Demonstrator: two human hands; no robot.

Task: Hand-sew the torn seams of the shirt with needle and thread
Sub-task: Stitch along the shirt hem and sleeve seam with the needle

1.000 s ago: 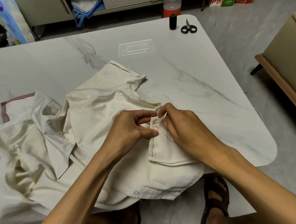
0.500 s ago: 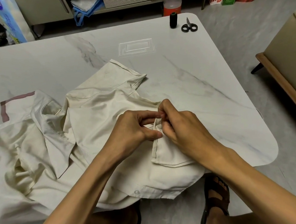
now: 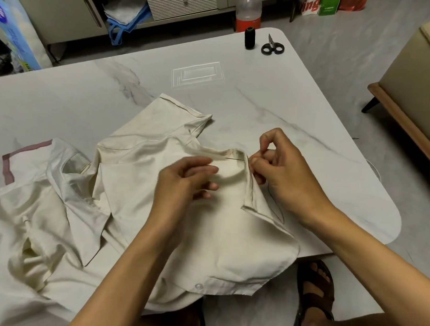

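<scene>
A cream shirt (image 3: 134, 172) lies crumpled on the marble table (image 3: 268, 105). My left hand (image 3: 185, 179) holds a fold of the shirt just left of a raised hem strip (image 3: 247, 176), fingers curled into the cloth. My right hand (image 3: 281, 164) is on the other side of that strip, its thumb and forefinger pinched together at the seam. A thin dark needle (image 3: 233, 158) pokes out of the cloth near the top of the strip. Dark thread (image 3: 276, 207) loops over the fabric below my right wrist.
A black thread spool (image 3: 249, 37) and small black-handled scissors (image 3: 272, 46) stand at the table's far right corner. A bottle (image 3: 248, 9) is on the floor behind it. A wooden-framed seat (image 3: 409, 97) is at the right. My sandalled foot (image 3: 315, 289) shows under the table edge.
The hem strip has been lifted and turned upright. My hands have parted, the right one moving right and up along the seam, the left one staying on the fold.
</scene>
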